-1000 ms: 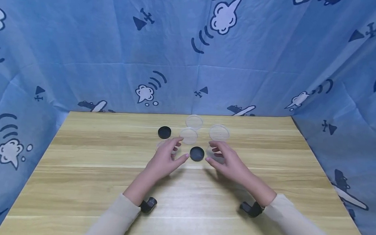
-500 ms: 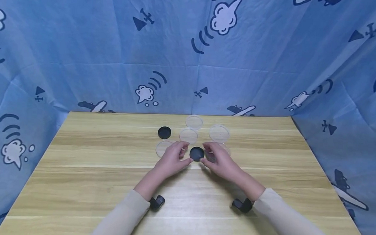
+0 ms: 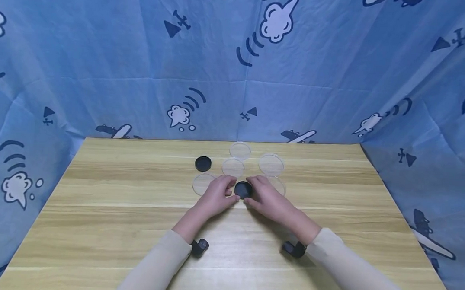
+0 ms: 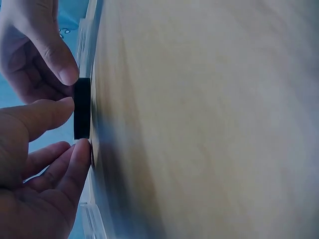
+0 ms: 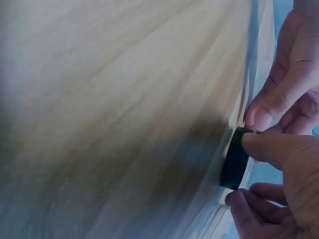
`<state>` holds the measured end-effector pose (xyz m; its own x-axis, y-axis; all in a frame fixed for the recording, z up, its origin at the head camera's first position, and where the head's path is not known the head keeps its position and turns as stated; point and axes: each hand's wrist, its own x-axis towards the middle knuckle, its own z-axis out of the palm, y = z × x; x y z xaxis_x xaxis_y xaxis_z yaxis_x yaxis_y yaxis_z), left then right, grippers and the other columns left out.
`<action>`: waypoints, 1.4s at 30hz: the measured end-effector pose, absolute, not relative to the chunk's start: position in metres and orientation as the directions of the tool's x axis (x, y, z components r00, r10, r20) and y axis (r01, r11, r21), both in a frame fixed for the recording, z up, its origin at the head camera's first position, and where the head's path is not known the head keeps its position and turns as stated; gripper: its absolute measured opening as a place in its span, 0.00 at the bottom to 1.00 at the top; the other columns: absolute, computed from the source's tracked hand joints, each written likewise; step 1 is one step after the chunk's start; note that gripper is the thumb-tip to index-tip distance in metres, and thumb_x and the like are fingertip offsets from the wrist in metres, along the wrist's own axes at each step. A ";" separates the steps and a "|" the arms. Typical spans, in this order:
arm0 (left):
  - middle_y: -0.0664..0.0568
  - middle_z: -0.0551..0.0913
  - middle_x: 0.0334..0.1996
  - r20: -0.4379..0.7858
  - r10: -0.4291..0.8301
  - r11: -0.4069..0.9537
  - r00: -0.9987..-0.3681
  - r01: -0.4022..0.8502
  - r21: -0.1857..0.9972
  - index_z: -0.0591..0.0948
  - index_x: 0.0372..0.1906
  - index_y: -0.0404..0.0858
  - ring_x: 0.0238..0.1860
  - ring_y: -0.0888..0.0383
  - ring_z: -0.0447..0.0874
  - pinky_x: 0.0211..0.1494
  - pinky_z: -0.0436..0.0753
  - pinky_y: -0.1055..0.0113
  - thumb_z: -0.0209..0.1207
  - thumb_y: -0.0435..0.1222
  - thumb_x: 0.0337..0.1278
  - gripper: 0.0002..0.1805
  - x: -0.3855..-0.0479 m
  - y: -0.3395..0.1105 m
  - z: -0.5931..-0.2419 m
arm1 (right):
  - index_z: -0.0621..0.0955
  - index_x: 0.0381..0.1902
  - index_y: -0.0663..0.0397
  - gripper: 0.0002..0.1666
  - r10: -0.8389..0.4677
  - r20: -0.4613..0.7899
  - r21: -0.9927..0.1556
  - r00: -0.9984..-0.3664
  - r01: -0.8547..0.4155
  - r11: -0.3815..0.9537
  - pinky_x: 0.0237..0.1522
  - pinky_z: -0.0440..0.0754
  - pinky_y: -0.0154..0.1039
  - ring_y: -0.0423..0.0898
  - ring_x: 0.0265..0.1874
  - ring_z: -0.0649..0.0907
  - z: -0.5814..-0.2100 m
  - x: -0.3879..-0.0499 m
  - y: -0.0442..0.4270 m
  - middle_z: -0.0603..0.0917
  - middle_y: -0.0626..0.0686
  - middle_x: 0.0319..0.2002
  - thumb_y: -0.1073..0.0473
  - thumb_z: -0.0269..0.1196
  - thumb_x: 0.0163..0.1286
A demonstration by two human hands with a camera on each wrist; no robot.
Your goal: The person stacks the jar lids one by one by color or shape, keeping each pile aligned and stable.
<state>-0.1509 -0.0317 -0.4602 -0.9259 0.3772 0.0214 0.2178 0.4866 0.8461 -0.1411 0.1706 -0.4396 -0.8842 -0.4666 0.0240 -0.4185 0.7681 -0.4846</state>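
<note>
A shallow black round lid (image 3: 243, 190) lies on the wooden table between the two hands. My left hand (image 3: 217, 195) is at its left side, with the thumb and a fingertip against the rim in the left wrist view. From the right, my right hand (image 3: 268, 199) holds the lid's edge between thumb and fingers. Both thumbs are on the near side. In the right wrist view the black lid (image 5: 234, 159) appears edge-on and slightly tilted. The hands cover parts of its rim.
A second black lid (image 3: 203, 163) lies farther back on the left. Several clear round discs lie around, including one at the back (image 3: 240, 150), one at back right (image 3: 271, 164) and one beside the left hand (image 3: 201, 184). A blue patterned curtain (image 3: 220, 66) hangs behind the table (image 3: 116, 226).
Both hands have moved inward to the near black lid, and their fingers now meet its rim. The right hand has closed in farther over the last half second. The lid has hardly moved.
</note>
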 end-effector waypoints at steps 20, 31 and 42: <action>0.41 0.81 0.47 -0.004 0.386 0.641 -0.923 0.264 0.721 0.82 0.60 0.28 0.42 0.57 0.78 0.50 0.83 0.67 0.72 0.33 0.60 0.25 -0.156 -0.020 -0.458 | 0.77 0.64 0.72 0.30 -0.491 -0.024 -0.439 -0.871 -0.432 0.787 0.61 0.85 0.54 0.58 0.55 0.85 -0.436 -0.152 0.165 0.83 0.66 0.57 0.61 0.72 0.69; 0.40 0.82 0.48 0.003 0.395 0.626 -0.918 0.272 0.731 0.82 0.60 0.28 0.45 0.55 0.82 0.53 0.86 0.63 0.72 0.32 0.61 0.24 -0.157 -0.021 -0.459 | 0.80 0.60 0.68 0.27 -0.506 -0.047 -0.439 -0.861 -0.438 0.785 0.49 0.86 0.48 0.51 0.44 0.84 -0.432 -0.155 0.164 0.83 0.63 0.50 0.61 0.72 0.67; 0.42 0.83 0.45 0.027 0.414 0.627 -0.910 0.307 0.716 0.84 0.58 0.28 0.41 0.57 0.79 0.47 0.82 0.68 0.74 0.32 0.58 0.23 -0.157 -0.024 -0.457 | 0.80 0.60 0.67 0.28 -0.518 -0.036 -0.437 -0.855 -0.452 0.777 0.48 0.86 0.47 0.49 0.43 0.83 -0.434 -0.154 0.167 0.83 0.62 0.50 0.59 0.73 0.67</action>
